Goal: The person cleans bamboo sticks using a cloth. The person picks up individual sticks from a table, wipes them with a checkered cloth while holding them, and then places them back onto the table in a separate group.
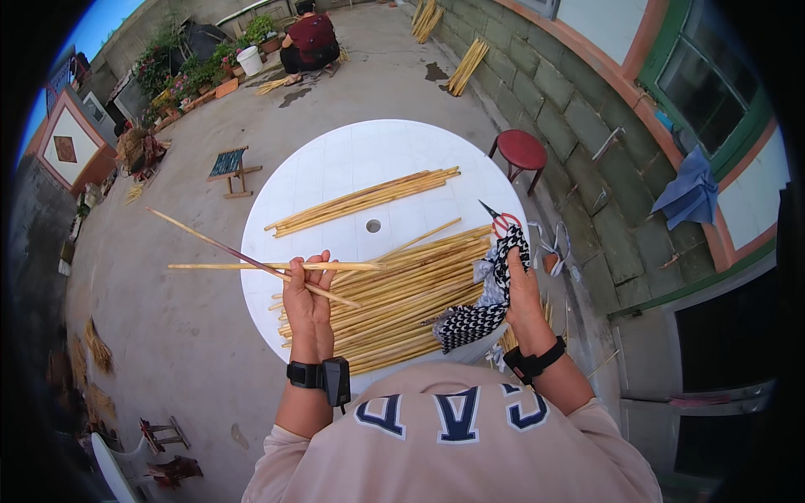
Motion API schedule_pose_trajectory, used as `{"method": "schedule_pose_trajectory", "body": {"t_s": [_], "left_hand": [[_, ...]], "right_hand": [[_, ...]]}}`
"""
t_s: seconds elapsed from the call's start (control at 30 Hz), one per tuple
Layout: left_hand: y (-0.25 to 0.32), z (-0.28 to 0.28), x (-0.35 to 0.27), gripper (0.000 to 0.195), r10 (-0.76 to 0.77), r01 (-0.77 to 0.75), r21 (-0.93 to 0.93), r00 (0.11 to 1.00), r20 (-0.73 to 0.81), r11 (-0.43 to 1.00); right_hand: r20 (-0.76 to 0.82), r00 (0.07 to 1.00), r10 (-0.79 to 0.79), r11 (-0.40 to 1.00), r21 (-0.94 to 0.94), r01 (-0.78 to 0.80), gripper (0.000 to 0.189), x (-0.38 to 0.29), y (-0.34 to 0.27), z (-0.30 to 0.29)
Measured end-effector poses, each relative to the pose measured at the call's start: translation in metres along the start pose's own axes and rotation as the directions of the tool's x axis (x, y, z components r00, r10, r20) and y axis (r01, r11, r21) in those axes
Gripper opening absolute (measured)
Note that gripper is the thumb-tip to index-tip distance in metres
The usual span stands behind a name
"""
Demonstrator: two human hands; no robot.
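My left hand (pixel 309 290) holds two crossed plant stalks (pixel 220 266) over the left part of a round white table (pixel 352 141). One stalk is partly purplish, and both stick out past the table's edge. My right hand (pixel 523 286) grips a black-and-white patterned cloth (pixel 468 324) at the right edge. Between the hands a wide layer of yellow stalks (pixel 396 302) lies on the table, partly covered by the cloth. A smaller row of stalks (pixel 365 201) lies beyond it. Scissors with red handles (pixel 503 221) rest at the cloth's far end.
A red round stool (pixel 521 149) stands right of the table, a folding stool (pixel 230 165) to the left. Farther off, a person (pixel 310 39) sits near a white bucket (pixel 250 61) and potted plants. Stalk bundles (pixel 468 66) lean on the block wall.
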State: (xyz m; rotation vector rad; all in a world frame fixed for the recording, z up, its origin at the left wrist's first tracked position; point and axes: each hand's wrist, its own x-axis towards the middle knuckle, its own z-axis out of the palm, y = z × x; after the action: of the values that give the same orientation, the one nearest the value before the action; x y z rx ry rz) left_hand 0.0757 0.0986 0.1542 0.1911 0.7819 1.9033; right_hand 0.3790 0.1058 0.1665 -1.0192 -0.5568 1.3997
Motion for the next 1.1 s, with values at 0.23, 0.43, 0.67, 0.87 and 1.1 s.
{"method": "schedule_pose_trajectory", "body": {"t_s": [0.23,0.43,0.67,0.87,1.1], "left_hand": [[-0.014,0.001,-0.013,0.017,-0.164,0.162,-0.039,0.985,-0.052,0.986],[-0.033,0.016,-0.033,0.017,-0.355,0.355,0.001,0.935,0.018,0.935],[-0.007,0.036,-0.031,0.016,-0.306,0.311,-0.006,0.941,0.146,0.951],[0.044,0.017,-0.001,0.01,0.018,-0.157,0.565,0.97,0.244,0.81],[-0.02,-0.064,0.026,0.016,-0.13,-0.54,0.743,0.834,0.537,-0.396]], "right_hand": [[0.368,0.929,-0.038,0.911,-0.369,0.183,0.041,-0.025,0.001,0.036],[0.695,0.697,-0.18,0.689,-0.416,0.593,0.03,-0.039,0.021,0.065],[0.617,0.787,-0.006,0.991,-0.101,0.086,0.022,-0.045,0.018,0.05],[0.063,0.974,-0.216,0.976,-0.002,0.216,0.019,-0.032,-0.041,0.009],[-0.069,0.963,-0.262,0.959,-0.135,0.251,0.025,-0.047,-0.049,-0.041]]}}
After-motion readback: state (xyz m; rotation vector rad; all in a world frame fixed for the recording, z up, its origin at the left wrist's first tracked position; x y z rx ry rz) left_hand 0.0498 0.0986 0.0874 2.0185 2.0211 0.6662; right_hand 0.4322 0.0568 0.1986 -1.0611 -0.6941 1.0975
